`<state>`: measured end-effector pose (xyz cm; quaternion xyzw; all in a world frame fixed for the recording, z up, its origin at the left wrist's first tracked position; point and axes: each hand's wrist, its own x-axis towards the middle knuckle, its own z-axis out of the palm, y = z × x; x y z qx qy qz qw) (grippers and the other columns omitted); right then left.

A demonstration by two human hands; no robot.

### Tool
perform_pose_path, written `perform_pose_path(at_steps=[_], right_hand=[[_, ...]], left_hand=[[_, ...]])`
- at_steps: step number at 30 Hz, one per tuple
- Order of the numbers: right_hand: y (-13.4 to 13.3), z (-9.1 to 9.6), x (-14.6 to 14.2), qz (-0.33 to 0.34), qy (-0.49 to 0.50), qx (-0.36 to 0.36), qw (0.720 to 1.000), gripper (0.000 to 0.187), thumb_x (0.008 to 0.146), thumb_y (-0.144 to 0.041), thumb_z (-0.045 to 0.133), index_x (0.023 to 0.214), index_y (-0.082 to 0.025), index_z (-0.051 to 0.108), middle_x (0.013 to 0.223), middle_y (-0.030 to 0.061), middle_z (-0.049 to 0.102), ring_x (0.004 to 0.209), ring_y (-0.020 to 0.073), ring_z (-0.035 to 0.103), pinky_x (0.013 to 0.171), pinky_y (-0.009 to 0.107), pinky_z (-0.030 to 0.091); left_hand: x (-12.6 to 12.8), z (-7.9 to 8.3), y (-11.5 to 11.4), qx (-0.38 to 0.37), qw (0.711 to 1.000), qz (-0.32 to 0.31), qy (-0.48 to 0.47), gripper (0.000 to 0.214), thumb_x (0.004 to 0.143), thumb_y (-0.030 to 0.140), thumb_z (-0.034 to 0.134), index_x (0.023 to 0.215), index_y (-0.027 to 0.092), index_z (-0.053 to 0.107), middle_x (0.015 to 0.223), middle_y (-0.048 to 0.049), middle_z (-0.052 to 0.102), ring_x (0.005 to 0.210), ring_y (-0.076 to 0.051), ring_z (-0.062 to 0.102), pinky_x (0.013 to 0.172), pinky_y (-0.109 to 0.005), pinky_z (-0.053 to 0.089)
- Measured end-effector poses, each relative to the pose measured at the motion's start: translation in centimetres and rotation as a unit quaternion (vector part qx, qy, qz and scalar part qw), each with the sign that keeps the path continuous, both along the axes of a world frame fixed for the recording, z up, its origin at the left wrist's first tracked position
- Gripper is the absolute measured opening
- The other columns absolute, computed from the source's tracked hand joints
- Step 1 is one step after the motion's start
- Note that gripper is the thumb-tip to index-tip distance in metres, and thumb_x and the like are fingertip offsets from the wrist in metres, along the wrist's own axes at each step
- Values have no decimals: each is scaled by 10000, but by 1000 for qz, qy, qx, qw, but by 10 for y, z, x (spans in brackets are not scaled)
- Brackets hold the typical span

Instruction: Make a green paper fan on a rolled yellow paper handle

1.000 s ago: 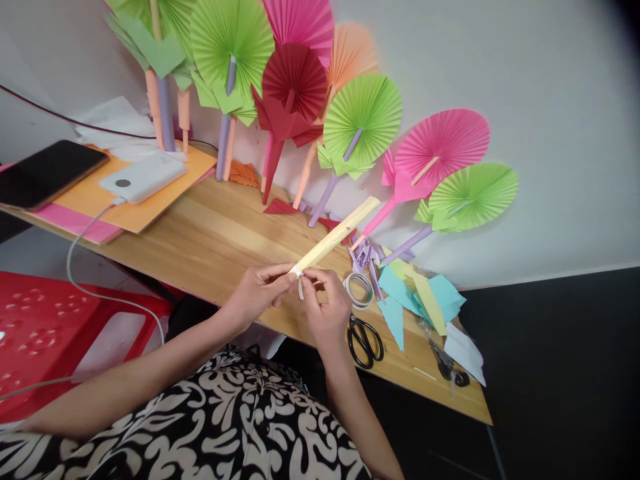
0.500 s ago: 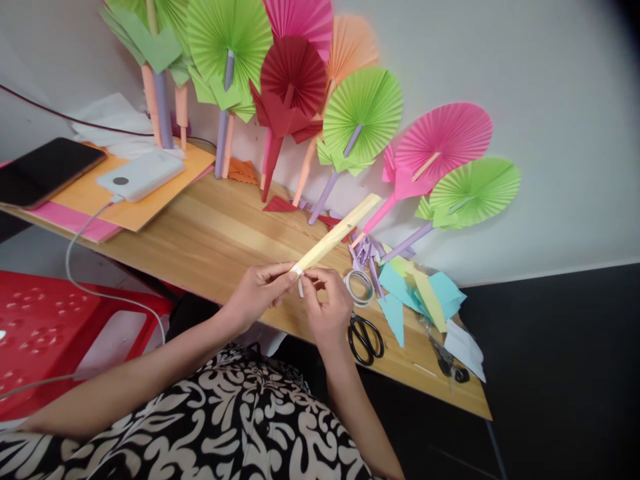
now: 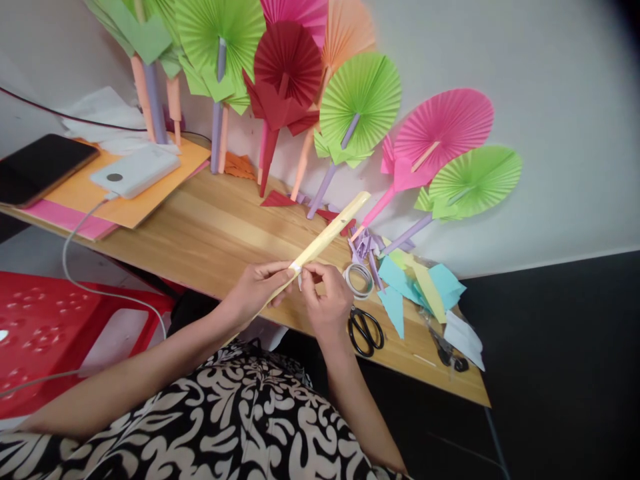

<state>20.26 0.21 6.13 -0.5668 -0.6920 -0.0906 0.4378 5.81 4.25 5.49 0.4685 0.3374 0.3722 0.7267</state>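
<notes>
A long, pale yellow rolled paper stick slants up and away from my hands over the table's front edge. My left hand is closed around its lower part, and the near end runs back under my left wrist. Beside it, my right hand pinches a short strip of white tape that sits against the stick. Most of the strip is hidden by my fingers. Just right of my right hand lie a roll of tape and black-handled scissors.
Green, pink, red and orange pleated paper fans lean on the wall. On the left are a phone and a white power bank with a cable. Blue and yellow paper scraps and another pair of scissors lie right. A red stool stands below.
The yellow stick has turned slightly, its far tip shifting left, and its near end now shows below my left wrist. My right fingers stay at the tape. The view has shifted a little.
</notes>
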Motion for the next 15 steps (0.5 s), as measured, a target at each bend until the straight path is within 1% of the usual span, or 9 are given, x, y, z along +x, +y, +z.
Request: perform_pose_path(at_steps=[4,7,9,13,15], right_hand=[[-1,1,1,13,10,-20,1000,88,951,-216,576,934,-217,662,813,15,719,742,149,668,691,284,535],[-1,1,2,16,-2,-24,1000,53,935,-232,611,941,-210,659,817,26,717,770,163,669,693,293,534],[-1,0,3,14,-9,-28,999,63,939,-229,601,941,-211,660,811,28,713,766,165,667,694,294,532],[-1,0,5,-2,-14,-29,999,117,955,-209,554,923,-219,666,787,20,706,718,155,655,701,292,524],[-1,1,6,-2,-16,-34,999,111,952,-204,556,928,-219,664,785,20,704,722,156,656,702,290,522]], left_hand=[[-1,4,0,-29,999,-17,-4,257,853,391,621,792,145,662,624,24,529,454,-53,398,460,-209,281],[0,3,1,-43,999,-29,-12,266,856,407,625,821,146,667,631,22,530,452,-54,395,463,-215,277],[0,3,0,-48,998,-35,-12,257,859,405,627,820,153,668,633,21,530,452,-55,396,464,-219,276],[1,3,0,-55,998,-42,0,261,870,396,621,751,165,642,632,19,534,445,-54,388,461,-226,284],[1,2,1,-58,997,-45,-1,259,872,395,618,754,166,647,635,17,540,440,-52,385,457,-227,281]])
